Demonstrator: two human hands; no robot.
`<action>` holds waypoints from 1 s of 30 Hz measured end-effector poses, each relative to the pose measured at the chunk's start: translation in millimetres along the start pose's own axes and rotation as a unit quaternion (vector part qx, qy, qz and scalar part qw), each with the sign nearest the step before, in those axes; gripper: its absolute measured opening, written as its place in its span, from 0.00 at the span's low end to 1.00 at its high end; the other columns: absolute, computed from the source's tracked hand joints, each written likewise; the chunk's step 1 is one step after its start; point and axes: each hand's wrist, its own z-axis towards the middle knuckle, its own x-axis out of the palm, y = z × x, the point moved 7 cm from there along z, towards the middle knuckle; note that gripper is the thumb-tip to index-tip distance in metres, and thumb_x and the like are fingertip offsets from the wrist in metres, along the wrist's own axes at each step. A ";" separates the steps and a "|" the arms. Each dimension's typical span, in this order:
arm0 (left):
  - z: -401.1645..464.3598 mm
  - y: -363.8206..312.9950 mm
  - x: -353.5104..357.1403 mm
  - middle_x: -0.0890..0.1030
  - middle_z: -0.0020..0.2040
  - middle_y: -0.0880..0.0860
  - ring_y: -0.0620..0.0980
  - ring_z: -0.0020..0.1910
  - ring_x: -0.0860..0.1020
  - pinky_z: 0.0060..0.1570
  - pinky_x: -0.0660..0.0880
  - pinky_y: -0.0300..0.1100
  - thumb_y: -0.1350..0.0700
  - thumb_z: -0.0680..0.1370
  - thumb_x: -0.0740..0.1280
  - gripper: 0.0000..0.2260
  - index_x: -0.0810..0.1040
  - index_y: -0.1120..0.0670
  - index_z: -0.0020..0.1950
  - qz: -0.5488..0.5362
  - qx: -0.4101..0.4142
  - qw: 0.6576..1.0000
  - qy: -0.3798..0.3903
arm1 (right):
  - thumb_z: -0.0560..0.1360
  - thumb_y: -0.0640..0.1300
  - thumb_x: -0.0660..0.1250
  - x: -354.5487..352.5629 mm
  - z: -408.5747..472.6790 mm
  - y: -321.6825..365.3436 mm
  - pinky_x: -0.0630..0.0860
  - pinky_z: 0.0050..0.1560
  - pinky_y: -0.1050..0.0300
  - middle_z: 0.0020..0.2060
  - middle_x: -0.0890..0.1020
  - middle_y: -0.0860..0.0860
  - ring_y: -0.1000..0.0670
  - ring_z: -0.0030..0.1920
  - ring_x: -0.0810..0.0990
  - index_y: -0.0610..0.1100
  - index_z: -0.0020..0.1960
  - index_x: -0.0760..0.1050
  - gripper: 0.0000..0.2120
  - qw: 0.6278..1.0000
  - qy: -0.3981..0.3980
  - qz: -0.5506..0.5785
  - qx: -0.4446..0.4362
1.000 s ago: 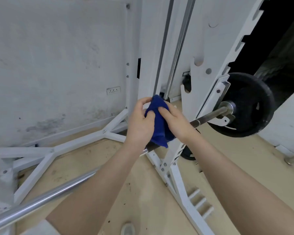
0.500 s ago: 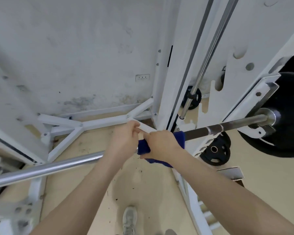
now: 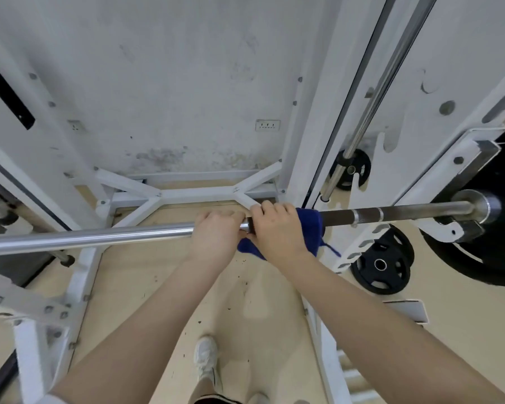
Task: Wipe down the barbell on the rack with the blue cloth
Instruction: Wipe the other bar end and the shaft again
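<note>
Here the barbell (image 3: pixel 99 236) runs level across the view, resting in the white rack (image 3: pixel 461 158), with a large black plate (image 3: pixel 496 246) loaded on its right end. The blue cloth (image 3: pixel 309 225) is wrapped around the bar's middle, a loose corner hanging below it. The right hand (image 3: pixel 277 228) is clenched over the cloth and bar. Just left of it, touching it, the left hand (image 3: pixel 215 237) grips the bare chrome. Below the bar, a smaller plate (image 3: pixel 381 265) leans against the rack's foot on the tan floor (image 3: pixel 146 287).
</note>
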 end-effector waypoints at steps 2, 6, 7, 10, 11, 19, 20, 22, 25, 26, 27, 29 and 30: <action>2.0 -0.2 -0.6 0.80 0.51 0.51 0.53 0.52 0.75 0.52 0.65 0.41 0.55 0.76 0.61 0.09 0.75 0.53 0.54 0.004 -0.002 1.000 -0.011 | 0.60 0.46 0.76 -0.4 4.1 6.2 0.72 0.36 0.56 0.30 0.77 0.49 0.46 0.30 0.76 0.44 0.38 0.75 0.12 0.999 -0.024 0.026 -0.033; -1.3 0.1 -1.2 0.80 0.51 0.52 0.55 0.51 0.76 0.49 0.64 0.42 0.52 0.78 0.62 0.10 0.74 0.54 0.57 0.004 0.000 1.000 -0.022 | 0.69 0.54 0.69 -1.6 -8.4 -48.7 0.70 0.45 0.54 0.40 0.78 0.51 0.47 0.41 0.79 0.47 0.47 0.72 0.14 0.994 0.030 0.085 -0.063; -2.1 0.0 -1.5 0.80 0.52 0.52 0.55 0.51 0.76 0.49 0.64 0.42 0.52 0.78 0.62 0.11 0.74 0.54 0.58 0.002 0.002 1.000 -0.027 | 0.69 0.59 0.68 -3.9 -12.0 -69.2 0.68 0.48 0.56 0.42 0.78 0.53 0.49 0.44 0.78 0.48 0.49 0.71 0.17 0.996 0.040 0.072 -0.034; -1.8 -0.1 -0.6 0.81 0.51 0.52 0.56 0.50 0.76 0.45 0.64 0.43 0.52 0.78 0.62 0.11 0.74 0.54 0.58 0.006 -0.003 1.000 -0.027 | 0.68 0.64 0.67 1.0 -16.9 -95.5 0.67 0.48 0.54 0.43 0.77 0.52 0.48 0.46 0.77 0.47 0.48 0.69 0.22 0.998 0.054 0.004 0.010; -1.6 -1.3 -0.6 0.81 0.51 0.52 0.56 0.50 0.76 0.44 0.63 0.42 0.52 0.78 0.62 0.11 0.73 0.54 0.58 0.015 -0.002 1.000 -0.025 | 0.67 0.63 0.69 0.7 -15.5 -90.8 0.68 0.45 0.54 0.40 0.78 0.51 0.47 0.44 0.77 0.45 0.46 0.70 0.22 0.999 0.038 -0.010 0.006; 2.2 -3.3 -1.5 0.80 0.53 0.52 0.56 0.51 0.76 0.43 0.64 0.42 0.52 0.78 0.61 0.11 0.72 0.54 0.59 0.035 -0.004 0.999 -0.003 | 0.71 0.67 0.56 -1.8 -21.8 -81.7 0.67 0.57 0.55 0.51 0.79 0.51 0.49 0.52 0.75 0.47 0.60 0.72 0.28 0.972 0.073 0.202 -0.094; 2.1 -2.8 -1.5 0.80 0.52 0.52 0.56 0.50 0.77 0.43 0.65 0.42 0.52 0.78 0.61 0.11 0.72 0.54 0.59 0.031 -0.004 0.999 -0.006 | 0.73 0.65 0.49 -2.4 -25.3 -93.0 0.67 0.58 0.54 0.50 0.79 0.52 0.49 0.52 0.76 0.48 0.59 0.73 0.27 0.976 0.055 0.202 -0.068; 1.6 -2.2 -1.8 0.80 0.52 0.52 0.57 0.50 0.77 0.42 0.63 0.42 0.52 0.78 0.62 0.11 0.73 0.53 0.58 0.019 -0.005 1.000 -0.010 | 0.75 0.60 0.41 -0.3 -28.3 -104.5 0.68 0.54 0.52 0.45 0.80 0.51 0.47 0.46 0.77 0.47 0.51 0.74 0.28 0.990 0.018 0.138 0.005; 0.6 -2.4 -2.8 0.81 0.51 0.52 0.56 0.50 0.76 0.42 0.63 0.42 0.52 0.78 0.63 0.12 0.73 0.53 0.59 0.006 0.001 1.000 -0.011 | 0.77 0.54 0.41 1.9 -13.3 -71.2 0.68 0.45 0.53 0.36 0.77 0.50 0.46 0.38 0.76 0.45 0.42 0.74 0.25 0.998 0.006 0.058 0.035; 0.0 -2.7 -3.2 0.81 0.51 0.52 0.57 0.50 0.76 0.42 0.63 0.43 0.52 0.78 0.63 0.12 0.73 0.54 0.59 0.002 0.003 1.000 -0.011 | 0.77 0.52 0.43 -1.3 -7.4 -57.6 0.70 0.42 0.52 0.34 0.76 0.49 0.46 0.35 0.76 0.45 0.40 0.74 0.23 0.997 -0.014 0.062 0.034; -0.8 -3.0 -3.9 0.81 0.51 0.53 0.57 0.51 0.76 0.41 0.63 0.43 0.52 0.77 0.64 0.12 0.74 0.54 0.59 -0.002 0.002 1.000 -0.011 | 0.78 0.50 0.46 -6.4 -2.4 -45.2 0.71 0.39 0.53 0.31 0.76 0.48 0.45 0.32 0.75 0.43 0.37 0.74 0.22 0.995 -0.050 0.081 0.032; -1.6 -3.4 -4.9 0.81 0.51 0.53 0.57 0.51 0.76 0.42 0.64 0.43 0.53 0.77 0.64 0.12 0.74 0.54 0.59 -0.011 -0.003 1.000 -0.009 | 0.78 0.46 0.51 -12.3 0.7 -23.9 0.73 0.35 0.53 0.29 0.75 0.47 0.44 0.30 0.74 0.42 0.35 0.74 0.19 0.984 -0.130 0.123 0.017; -1.3 -3.4 -4.8 0.81 0.51 0.53 0.57 0.51 0.76 0.43 0.66 0.44 0.53 0.77 0.64 0.12 0.74 0.55 0.58 -0.015 -0.003 1.000 -0.008 | 0.79 0.45 0.52 -12.8 0.7 -13.4 0.73 0.36 0.52 0.30 0.76 0.47 0.44 0.32 0.75 0.41 0.35 0.74 0.18 0.979 -0.153 0.137 0.004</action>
